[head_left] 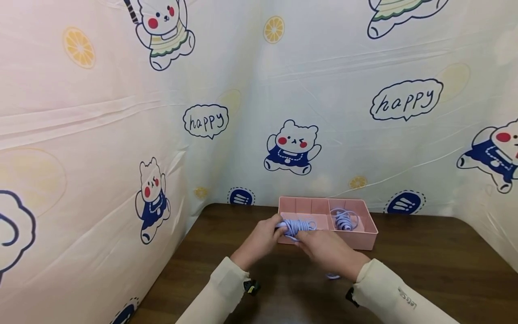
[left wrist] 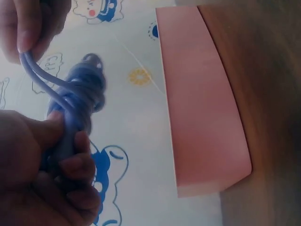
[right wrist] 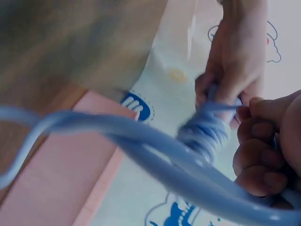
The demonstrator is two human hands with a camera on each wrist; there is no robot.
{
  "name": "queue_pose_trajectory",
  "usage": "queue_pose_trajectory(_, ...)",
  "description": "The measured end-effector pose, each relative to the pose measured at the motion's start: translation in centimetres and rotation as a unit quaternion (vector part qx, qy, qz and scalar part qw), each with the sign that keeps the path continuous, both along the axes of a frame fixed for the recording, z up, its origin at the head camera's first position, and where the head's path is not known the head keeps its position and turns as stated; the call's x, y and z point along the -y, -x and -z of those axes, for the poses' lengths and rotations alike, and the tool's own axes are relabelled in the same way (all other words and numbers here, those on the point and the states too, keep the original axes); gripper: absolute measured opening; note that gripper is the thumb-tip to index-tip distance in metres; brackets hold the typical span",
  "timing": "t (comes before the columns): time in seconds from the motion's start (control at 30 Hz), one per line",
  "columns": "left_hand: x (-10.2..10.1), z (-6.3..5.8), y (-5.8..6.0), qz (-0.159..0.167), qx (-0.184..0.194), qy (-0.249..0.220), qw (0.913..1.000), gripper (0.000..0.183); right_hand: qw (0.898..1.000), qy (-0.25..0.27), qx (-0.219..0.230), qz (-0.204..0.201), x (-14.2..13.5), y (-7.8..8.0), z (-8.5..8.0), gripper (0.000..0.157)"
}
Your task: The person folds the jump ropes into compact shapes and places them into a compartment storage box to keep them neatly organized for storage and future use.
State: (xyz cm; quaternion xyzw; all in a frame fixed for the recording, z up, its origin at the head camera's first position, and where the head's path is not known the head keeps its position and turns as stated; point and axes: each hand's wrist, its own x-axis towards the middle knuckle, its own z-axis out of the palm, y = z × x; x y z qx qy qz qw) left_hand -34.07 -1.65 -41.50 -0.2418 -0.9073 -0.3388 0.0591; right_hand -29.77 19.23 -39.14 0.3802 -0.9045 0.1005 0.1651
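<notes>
A light blue cord is wound into a bundle [head_left: 298, 227] in front of the pink box. My left hand [head_left: 261, 240] grips one end of that bundle with curled fingers. From the turns, a doubled strand of the cord runs to my right hand [head_left: 329, 252]. In the left wrist view, the right thumb and fingers pinch this strand beside the bundle [left wrist: 77, 94]. Loose cord [right wrist: 155, 141] also hangs past the right hand, close to the right wrist camera. A bit of cord [head_left: 333, 276] shows below the right hand in the head view.
The divided pink box [head_left: 303, 205] stands at the back of the dark wooden table [head_left: 425, 261]. Its right compartment holds another coiled blue cord [head_left: 345, 220]. A printed cloth [head_left: 344, 148] hangs behind the table and along its left side.
</notes>
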Motion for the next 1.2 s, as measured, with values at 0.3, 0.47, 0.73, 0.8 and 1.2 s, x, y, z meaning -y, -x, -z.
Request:
queue_pose_trajectory(0.3, -0.6, 0.6, -0.6, 0.079, 0.0, 0.063, 0.9949, 0.01, 0.998, -0.037, -0.044, -0.017, -1.1, 0.6, -1.6, 0.015)
queue_pose_trajectory(0.47, -0.7, 0.5, -1.1, 0.129, 0.027, 0.079, 0.9881, 0.026, 0.998, -0.028, -0.026, -0.056, -1.6, 1.1, -2.1, 0.011)
queue_pose_trajectory(0.73, -0.6, 0.0, -1.7, 0.197, 0.017, 0.099, 0.9752, 0.006, 0.99, 0.03, 0.035, -0.133, -2.6, 2.2, -2.3, 0.008)
queue_pose_trajectory(0.8, -0.6, -0.2, -1.8, 0.216, 0.011, 0.1, 0.9711, 0.004, 0.988, 0.038, 0.039, -0.146, -2.7, 2.5, -2.3, 0.006)
queue_pose_trajectory(1.2, 0.1, -0.5, -2.3, 0.287, 0.038, 0.028, 0.9566, 0.003, 0.972, 0.084, 0.112, -0.191, -3.5, 4.3, -0.1, 0.014)
